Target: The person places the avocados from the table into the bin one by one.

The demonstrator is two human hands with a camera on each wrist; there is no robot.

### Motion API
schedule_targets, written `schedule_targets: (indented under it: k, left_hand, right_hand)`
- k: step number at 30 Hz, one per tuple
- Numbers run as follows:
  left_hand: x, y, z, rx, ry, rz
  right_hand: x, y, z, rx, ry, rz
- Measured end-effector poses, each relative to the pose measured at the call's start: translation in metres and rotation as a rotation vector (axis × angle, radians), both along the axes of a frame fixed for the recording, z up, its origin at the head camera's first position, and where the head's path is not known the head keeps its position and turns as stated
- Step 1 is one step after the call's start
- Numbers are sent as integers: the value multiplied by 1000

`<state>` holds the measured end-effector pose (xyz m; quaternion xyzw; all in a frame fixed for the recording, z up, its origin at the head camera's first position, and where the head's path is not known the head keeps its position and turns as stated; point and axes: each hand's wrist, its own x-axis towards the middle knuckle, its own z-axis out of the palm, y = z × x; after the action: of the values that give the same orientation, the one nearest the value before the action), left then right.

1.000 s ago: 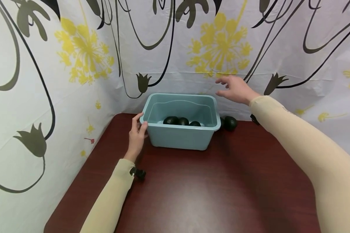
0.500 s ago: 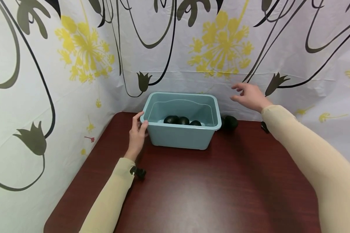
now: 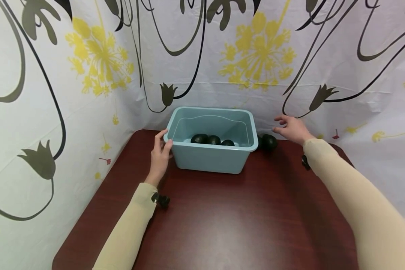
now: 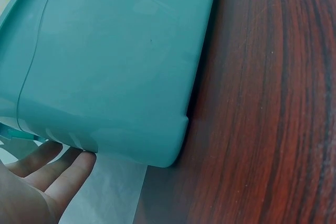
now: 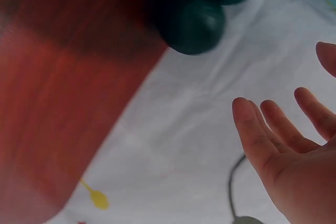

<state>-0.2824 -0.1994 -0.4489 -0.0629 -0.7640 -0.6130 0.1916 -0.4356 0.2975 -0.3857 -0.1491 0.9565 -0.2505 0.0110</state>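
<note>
A light blue plastic bin (image 3: 209, 159) stands upright at the back of the table, with several avocados (image 3: 199, 138) showing inside. My left hand (image 3: 159, 159) holds its front left corner, thumb at the front rim and fingers along the left side. In the left wrist view, the fingertips (image 4: 85, 160) touch the bin's outer wall. Right of the bin, a dark avocado (image 3: 269, 142) lies on the table, with another beside it partly hidden by the bin. My right hand (image 3: 293, 128) hovers just right of them, fingers spread and holding nothing; the right wrist view shows the nearest avocado (image 5: 190, 22) apart from the fingers.
The dark red wooden table (image 3: 209, 225) ends at a patterned white cloth (image 3: 219, 93) hanging behind it and along the left. A small black device (image 3: 162, 200) sits on the left wrist, and another black device (image 3: 305, 162) is at the right wrist.
My right hand has moved rightward from beside the bin's back right corner, then down to the avocados' right. The left hand keeps its place on the bin, which has not moved.
</note>
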Motion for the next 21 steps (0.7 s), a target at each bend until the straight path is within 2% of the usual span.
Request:
schedule_targets:
  k: [4,12,16,21]
  left_hand:
    - [0,1,0,0,5,-4]
    - [-1,2,2,3,19,3]
    - [-2,3,1,11,18,-1]
    - [-1,2,0,4,0,3]
  right_hand:
    - [-1,3,-18,-3,-15,3]
    - [4,-5,-40,36,-16,31]
    - [-2,-7,-53,90,15,35]
    - [-11,-10,-69,109,42,15]
